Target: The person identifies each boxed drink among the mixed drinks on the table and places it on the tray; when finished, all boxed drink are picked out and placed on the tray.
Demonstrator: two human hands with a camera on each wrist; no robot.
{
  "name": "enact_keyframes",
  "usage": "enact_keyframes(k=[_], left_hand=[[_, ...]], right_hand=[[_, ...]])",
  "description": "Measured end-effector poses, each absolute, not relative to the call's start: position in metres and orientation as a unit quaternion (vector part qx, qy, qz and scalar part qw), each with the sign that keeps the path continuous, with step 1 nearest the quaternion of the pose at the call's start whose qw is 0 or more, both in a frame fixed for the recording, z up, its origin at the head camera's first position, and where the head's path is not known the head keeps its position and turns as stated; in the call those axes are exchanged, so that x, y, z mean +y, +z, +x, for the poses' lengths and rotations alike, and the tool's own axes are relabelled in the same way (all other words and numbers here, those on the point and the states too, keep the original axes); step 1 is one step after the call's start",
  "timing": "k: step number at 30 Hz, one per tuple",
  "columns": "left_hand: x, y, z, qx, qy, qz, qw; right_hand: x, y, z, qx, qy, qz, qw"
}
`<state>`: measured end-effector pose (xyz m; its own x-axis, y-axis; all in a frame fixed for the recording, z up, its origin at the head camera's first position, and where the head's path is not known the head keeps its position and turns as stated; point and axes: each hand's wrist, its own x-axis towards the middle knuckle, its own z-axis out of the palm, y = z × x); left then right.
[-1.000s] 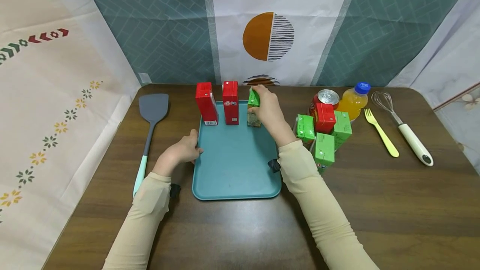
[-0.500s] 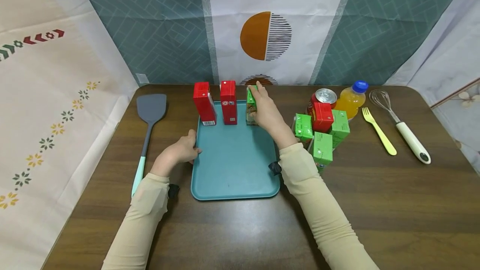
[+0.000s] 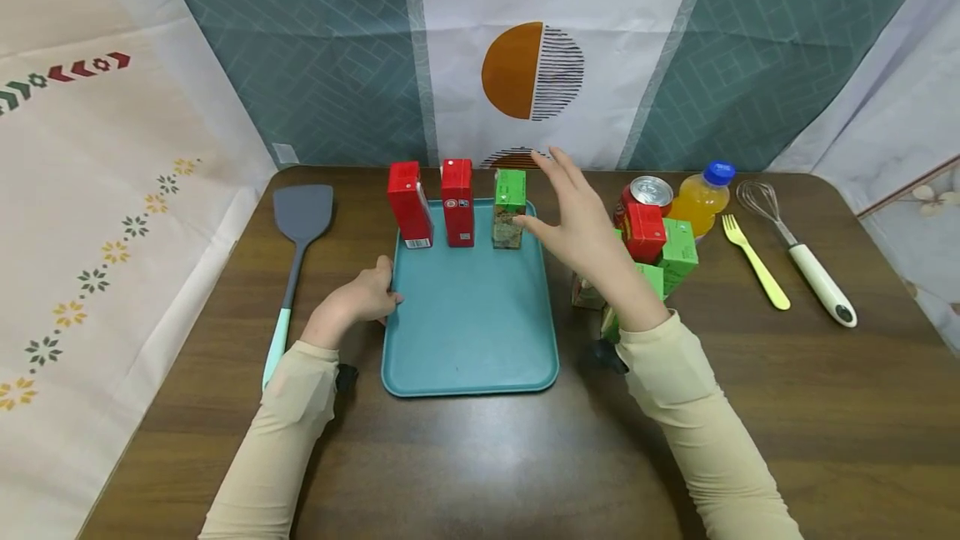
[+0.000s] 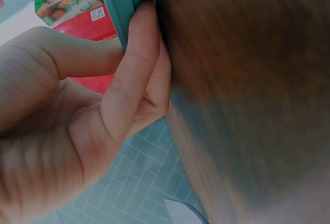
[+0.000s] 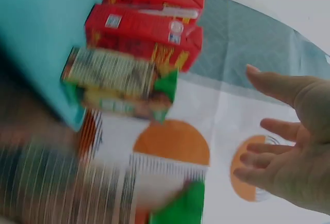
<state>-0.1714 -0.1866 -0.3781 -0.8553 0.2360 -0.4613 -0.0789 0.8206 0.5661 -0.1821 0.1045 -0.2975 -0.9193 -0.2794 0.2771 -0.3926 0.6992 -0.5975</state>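
The teal tray (image 3: pixel 472 315) lies on the table with two red drink cartons (image 3: pixel 458 205) and one green drink carton (image 3: pixel 507 211) upright along its far end. My left hand (image 3: pixel 360 297) pinches the tray's left rim; in the left wrist view the thumb is above the rim (image 4: pixel 116 7) and the fingers are beneath it. Just right of the green carton, my right hand (image 3: pixel 581 227) hovers with spread fingers and holds nothing. In the right wrist view that hand (image 5: pixel 294 146) is apart from the green carton (image 5: pixel 121 82).
Right of the tray stand a red carton (image 3: pixel 643 232), several green cartons (image 3: pixel 678 255), a can (image 3: pixel 651 192) and an orange drink bottle (image 3: pixel 702 200). My right forearm partly covers this group. A yellow fork (image 3: pixel 757 263) and whisk (image 3: pixel 813 269) lie farther right. A spatula (image 3: pixel 300 227) lies left.
My right hand has let go of the green carton and moved to the right, its fingers spreading. The green carton stays upright on the tray. My left hand keeps its place at the rim.
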Motion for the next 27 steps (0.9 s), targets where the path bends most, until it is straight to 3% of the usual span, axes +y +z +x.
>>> enact_keyframes(k=[10,16,21,27], left_hand=[[-0.187,-0.38,-0.173,0.913,0.301,0.049,0.27],[-0.187,-0.381,-0.173,0.914,0.302,0.052,0.266],[-0.187,-0.381,-0.174,0.915,0.303,0.048,0.264],[-0.187,-0.381,-0.174,0.916,0.299,0.044,0.264]], right_hand=[[0.188,-0.293,-0.159,-0.905,0.333,0.201,0.175],[0.24,-0.298,-0.155,-0.903,0.356,0.158,0.184],[0.276,-0.307,-0.156,-0.908,0.374,0.107,0.154],[0.302,-0.325,-0.161,-0.91,0.396,0.107,0.065]])
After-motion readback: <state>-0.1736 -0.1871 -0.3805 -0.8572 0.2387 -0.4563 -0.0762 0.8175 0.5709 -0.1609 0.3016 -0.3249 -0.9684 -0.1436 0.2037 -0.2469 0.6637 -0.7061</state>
